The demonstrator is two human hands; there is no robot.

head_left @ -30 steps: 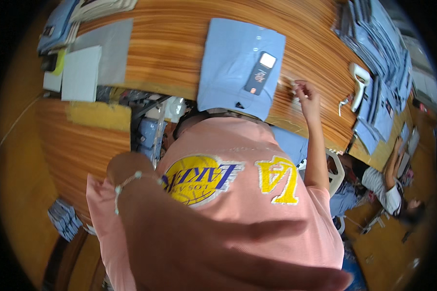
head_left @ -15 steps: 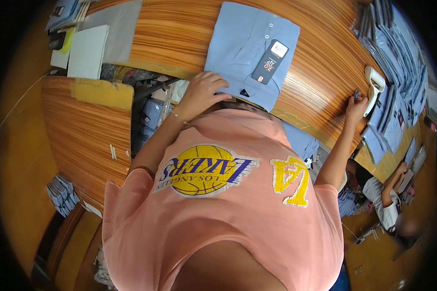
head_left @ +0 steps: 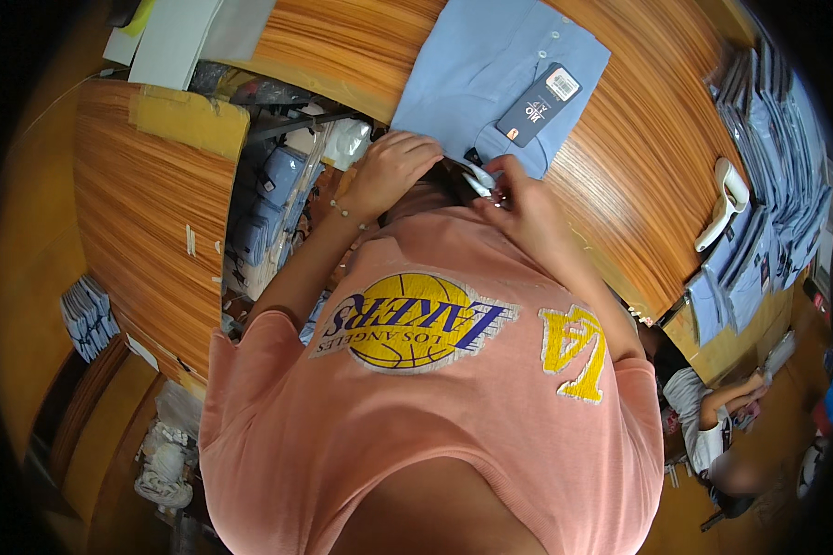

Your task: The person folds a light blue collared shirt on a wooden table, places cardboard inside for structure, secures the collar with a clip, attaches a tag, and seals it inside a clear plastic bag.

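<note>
A folded light-blue shirt (head_left: 477,69) lies on the wood-grain table, its lower end at the near edge. A dark hang tag (head_left: 538,104) with a white label rests on it. My left hand (head_left: 393,171) is at the shirt's near left corner, fingers curled over its edge; the fingertips are partly hidden. At the near edge, my right hand (head_left: 526,205) is closed around small thread snips (head_left: 478,179) with pale, shiny blades. The blades sit against the shirt's bottom edge, beside a small black tag (head_left: 472,155).
A white handheld tool (head_left: 725,205) lies at the table's right, by stacked blue shirts (head_left: 770,139). White boards (head_left: 174,42) are at the far left. Below the table, a shelf holds bagged blue shirts (head_left: 280,176). Another person (head_left: 708,407) works at the lower right.
My right hand has come from beside the white tool to the shirt's near edge, bringing the snips. My left hand stays at the shirt's corner. The view has shifted somewhat.
</note>
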